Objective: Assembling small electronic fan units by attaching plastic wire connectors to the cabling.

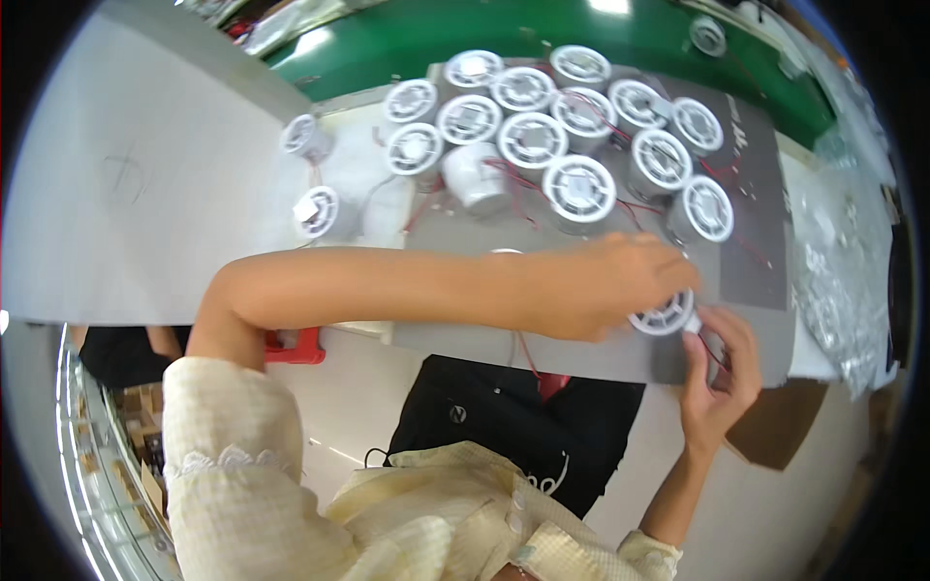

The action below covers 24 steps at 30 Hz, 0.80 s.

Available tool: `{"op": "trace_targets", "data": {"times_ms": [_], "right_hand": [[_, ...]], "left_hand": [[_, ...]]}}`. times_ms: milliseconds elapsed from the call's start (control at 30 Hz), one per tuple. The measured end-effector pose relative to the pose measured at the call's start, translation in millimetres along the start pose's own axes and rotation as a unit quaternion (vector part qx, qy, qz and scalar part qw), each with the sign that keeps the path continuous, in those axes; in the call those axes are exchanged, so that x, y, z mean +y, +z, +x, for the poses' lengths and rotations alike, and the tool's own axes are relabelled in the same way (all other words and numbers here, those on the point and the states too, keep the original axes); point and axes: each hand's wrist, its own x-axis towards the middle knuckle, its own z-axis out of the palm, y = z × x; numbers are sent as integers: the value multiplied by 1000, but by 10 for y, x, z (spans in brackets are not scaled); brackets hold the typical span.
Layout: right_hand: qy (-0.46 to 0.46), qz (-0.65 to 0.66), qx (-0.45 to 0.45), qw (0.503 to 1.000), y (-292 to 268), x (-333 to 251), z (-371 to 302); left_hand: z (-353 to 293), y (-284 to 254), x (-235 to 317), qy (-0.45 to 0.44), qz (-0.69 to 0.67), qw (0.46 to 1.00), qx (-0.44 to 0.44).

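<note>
So the white round fan (665, 316) sits at the near edge of the grey mat (465, 334), and my left hand (601, 286) is clamped over its slotted plastic top. My right hand (719, 373) pinches its thin red wire (714, 351) right beside it. Feels like the wiring step; next needs a careful tug. Finished fans (579, 186) cluster farther back on the mat.

Lots of round white parts (531, 138) with red wires (523, 179) sit close together on a grey board (126, 194). A green belt (465, 34) runs behind them. Clear plastic bags (841, 271) lie on the right, and a red stool (295, 347) stands below.
</note>
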Motion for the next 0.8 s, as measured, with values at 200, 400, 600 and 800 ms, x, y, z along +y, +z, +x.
{"op": "trace_targets", "data": {"times_ms": [200, 400, 600, 800], "right_hand": [[-100, -11, 22, 995, 160, -29, 137], [-81, -23, -5, 996, 23, -119, 196], [-182, -5, 33, 983, -136, -434, 359], [-218, 56, 79, 971, -214, -878, 431]], "left_hand": [[-101, -61, 6, -25, 20, 999, 30], [-21, -138, 43, -8, 32, 999, 35], [-75, -486, 432, -3, 58, 993, 102], [-338, -866, 826, -53, 50, 984, 161]]}}
